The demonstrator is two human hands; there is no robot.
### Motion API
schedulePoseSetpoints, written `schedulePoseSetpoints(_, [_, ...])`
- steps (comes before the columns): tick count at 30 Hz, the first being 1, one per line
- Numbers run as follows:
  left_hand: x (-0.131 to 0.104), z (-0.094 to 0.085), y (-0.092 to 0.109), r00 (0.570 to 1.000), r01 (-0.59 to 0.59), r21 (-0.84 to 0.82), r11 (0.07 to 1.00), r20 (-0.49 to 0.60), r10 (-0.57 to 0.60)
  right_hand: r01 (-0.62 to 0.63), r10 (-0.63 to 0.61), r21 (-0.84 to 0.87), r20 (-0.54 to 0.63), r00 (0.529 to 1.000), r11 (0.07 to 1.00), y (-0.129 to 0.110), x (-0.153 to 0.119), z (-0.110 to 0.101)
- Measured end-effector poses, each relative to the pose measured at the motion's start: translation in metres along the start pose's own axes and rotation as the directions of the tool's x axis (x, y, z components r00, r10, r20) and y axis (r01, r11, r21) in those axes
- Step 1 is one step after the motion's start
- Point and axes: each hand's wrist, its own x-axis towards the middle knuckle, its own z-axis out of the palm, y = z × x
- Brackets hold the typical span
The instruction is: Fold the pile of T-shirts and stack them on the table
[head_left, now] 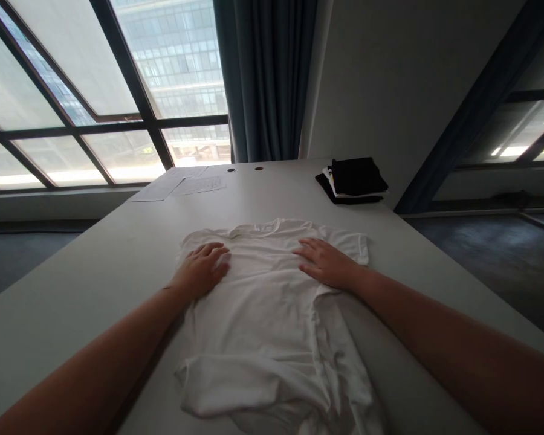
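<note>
A white T-shirt (258,314) lies on the white table (131,254), its collar pointing to the far side. Its upper part is spread fairly flat, while the lower part is bunched and wrinkled near me. My left hand (202,266) rests palm down on the upper left of the shirt, near the sleeve, fingers apart. On the upper right, beside the other sleeve, my right hand (324,261) lies on the cloth with its fingers spread. Neither hand grips the fabric.
A folded stack of black and white cloth (358,178) sits at the table's far right. Papers (163,186) lie at the far left. Beyond the table are windows, a dark blue curtain (267,78) and a wall.
</note>
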Motion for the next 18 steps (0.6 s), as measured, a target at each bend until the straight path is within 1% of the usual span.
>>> schedulePoseSetpoints(2, [0.012, 0.009, -0.015, 0.998, 0.054, 0.03, 0.998, 0.025, -0.055, -0.032, 0.038, -0.096, 0.058, 0.998, 0.995, 0.008, 0.006, 0.004])
schedulePoseSetpoints(4, [0.031, 0.012, -0.025, 0.993, 0.092, 0.055, 0.994, 0.064, -0.096, -0.101, 0.116, -0.17, 0.083, 0.99, 0.98, 0.007, 0.02, -0.001])
schedulePoseSetpoints(5, [0.042, 0.012, -0.028, 0.992, 0.087, 0.075, 0.993, 0.084, -0.094, -0.145, 0.163, -0.202, 0.079, 0.983, 0.969, 0.003, 0.031, -0.005])
schedulePoseSetpoints(7, [0.066, 0.011, -0.028, 0.988, 0.074, 0.135, 0.988, 0.123, -0.091, -0.21, 0.231, -0.254, 0.055, 0.971, 0.944, -0.006, 0.056, -0.011])
schedulePoseSetpoints(9, [0.089, 0.011, -0.024, 0.981, 0.094, 0.197, 0.976, 0.15, -0.125, -0.195, 0.214, -0.282, 0.037, 0.976, 0.939, -0.012, 0.083, -0.012])
schedulePoseSetpoints(11, [0.107, 0.013, -0.02, 0.972, 0.132, 0.234, 0.963, 0.161, -0.172, -0.183, 0.197, -0.283, 0.021, 0.98, 0.942, -0.01, 0.105, -0.006])
schedulePoseSetpoints(14, [0.12, 0.021, -0.019, 0.969, 0.164, 0.252, 0.954, 0.14, -0.204, -0.225, 0.24, -0.241, 0.035, 0.97, 0.944, 0.009, 0.12, 0.012])
schedulePoseSetpoints(18, [0.118, 0.029, -0.02, 0.98, 0.153, 0.235, 0.96, 0.087, -0.178, -0.243, 0.271, -0.206, 0.121, 0.955, 0.948, 0.038, 0.119, 0.032])
